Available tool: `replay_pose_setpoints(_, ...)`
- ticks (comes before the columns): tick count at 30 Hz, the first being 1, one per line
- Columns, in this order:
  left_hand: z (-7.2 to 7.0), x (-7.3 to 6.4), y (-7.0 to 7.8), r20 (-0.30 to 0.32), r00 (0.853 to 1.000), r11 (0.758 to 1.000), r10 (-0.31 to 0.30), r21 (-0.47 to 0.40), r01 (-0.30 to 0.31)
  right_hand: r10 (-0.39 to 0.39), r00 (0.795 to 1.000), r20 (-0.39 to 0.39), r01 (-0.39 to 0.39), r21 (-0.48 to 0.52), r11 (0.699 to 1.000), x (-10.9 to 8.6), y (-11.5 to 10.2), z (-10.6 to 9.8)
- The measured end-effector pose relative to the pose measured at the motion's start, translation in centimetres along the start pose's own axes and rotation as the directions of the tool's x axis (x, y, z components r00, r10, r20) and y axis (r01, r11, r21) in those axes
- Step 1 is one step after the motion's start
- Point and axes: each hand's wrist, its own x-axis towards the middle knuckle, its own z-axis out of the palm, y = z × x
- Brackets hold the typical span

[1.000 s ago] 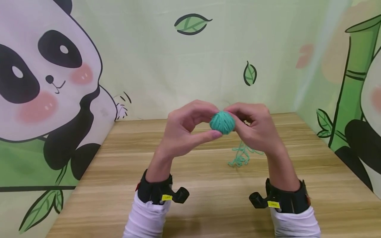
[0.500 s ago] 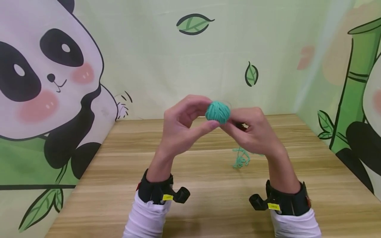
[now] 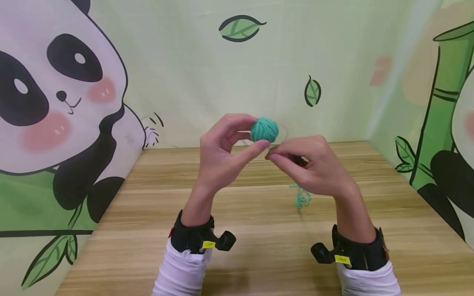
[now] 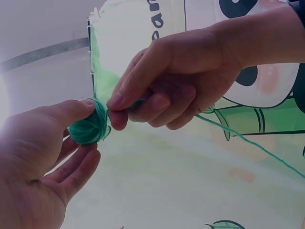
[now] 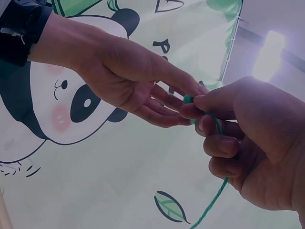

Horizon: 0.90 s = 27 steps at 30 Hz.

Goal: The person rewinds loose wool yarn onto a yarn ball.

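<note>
My left hand (image 3: 226, 156) holds a small teal ball of yarn (image 3: 264, 130) between its thumb and fingers, raised above the table. Just right of the ball, my right hand (image 3: 314, 164) pinches the yarn strand between thumb and index finger. In the left wrist view the strand (image 4: 252, 143) runs out behind the right hand toward the lower right. The right wrist view shows the same yarn strand (image 5: 212, 204) passing through the curled right fingers and hanging down. A loose heap of teal yarn (image 3: 303, 198) lies on the table below the right hand.
The wood-grain table (image 3: 266, 246) stretches under both forearms. A backdrop (image 3: 177, 74) printed with pandas, leaves and bamboo stands behind it and at both sides. Each wrist wears a black strap (image 3: 359, 250) with a small camera.
The ball has moved up and left with the left hand. My right fingers have come away from the ball and draw the strand slightly down. The loose heap on the table looks smaller.
</note>
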Motion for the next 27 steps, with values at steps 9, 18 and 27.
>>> replay_pose_setpoints(9,-0.09,0.00,-0.07,0.040,0.999,0.996,0.000,0.094,-0.004,-0.024,0.998,-0.064,0.027,0.052,0.998,0.07,-0.43,-0.31)
replay_pose_setpoints(18,-0.24,0.04,-0.09,0.130,0.991,0.994,-0.013,0.109,-0.002,-0.014,0.983,-0.185,0.032,0.096,0.995,0.06,-0.52,-0.47)
replay_pose_setpoints(27,-0.33,-0.12,0.36,0.212,0.977,0.991,-0.030,0.130,0.002,-0.014,0.967,-0.253,0.052,0.143,0.988,-0.07,-0.11,-0.58)
